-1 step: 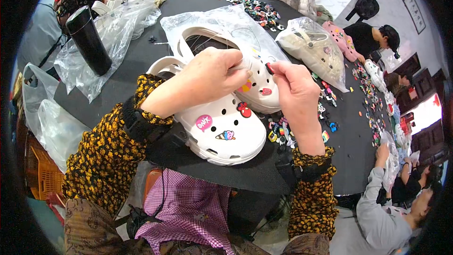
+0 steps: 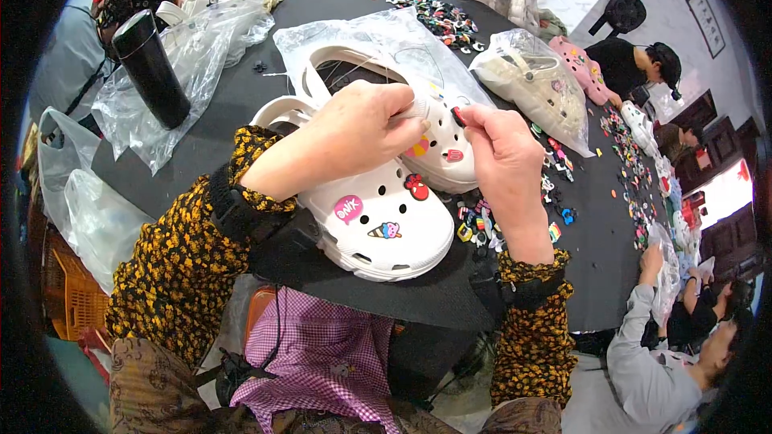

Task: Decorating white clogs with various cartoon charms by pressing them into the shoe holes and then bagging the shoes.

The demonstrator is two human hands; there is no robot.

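Note:
Two white clogs [image 2: 402,245] with round vent holes lie side by side at the near table edge, toes toward me. Stuck in the nearer clog are a pink speech-bubble charm, an ice-cream charm and a red charm [image 2: 416,186]. The farther clog [image 2: 441,161] has a yellow-orange round charm and a pinkish-red one. My left hand [image 2: 354,133] is closed on the farther clog by its opening, its fingertips partly hidden. My right hand [image 2: 508,149] pinches a small red and black charm [image 2: 458,116] just above that clog's side.
Loose charms lie beside the clogs [image 2: 481,225], farther back [image 2: 434,18] and along the right [image 2: 631,165]. A bagged clog [image 2: 535,84], a pink clog [image 2: 581,68], a black bottle [image 2: 151,71] and plastic bags [image 2: 161,100] surround the work. Other people sit around the dark table [image 2: 587,289].

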